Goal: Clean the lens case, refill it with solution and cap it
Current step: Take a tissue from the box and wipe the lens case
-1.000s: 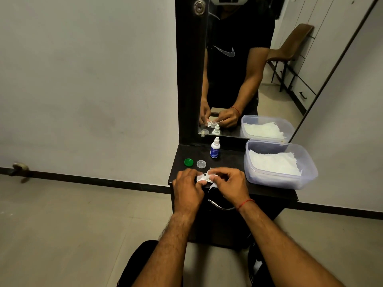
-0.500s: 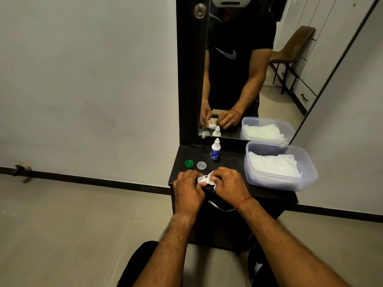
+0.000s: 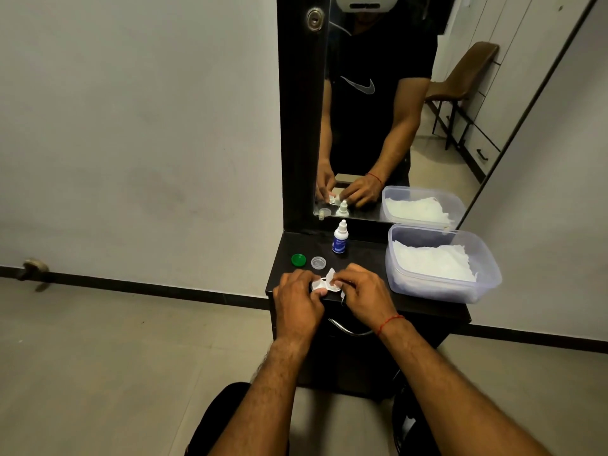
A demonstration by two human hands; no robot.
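Both hands meet at the front edge of a small dark dresser top (image 3: 365, 258). My left hand (image 3: 297, 299) pinches the white lens case (image 3: 318, 285), mostly hidden by fingers. My right hand (image 3: 363, 294) presses a small piece of white tissue (image 3: 330, 277) into the case. Just behind the hands lie two loose caps, a green cap (image 3: 298, 259) and a clear cap (image 3: 317, 262). A small white and blue solution bottle (image 3: 340, 237) stands upright further back, its own cap on.
A clear plastic tub (image 3: 487, 258) holding white tissues sits on the right of the dresser top. A tall mirror (image 3: 378, 110) rises behind, reflecting the person and a brown chair. A metal drawer handle (image 3: 348, 329) curves below the hands.
The hands have stayed together at the front edge, with the fingers shifting slightly as the tissue is worked on the case. Caps, bottle and tub have not moved.
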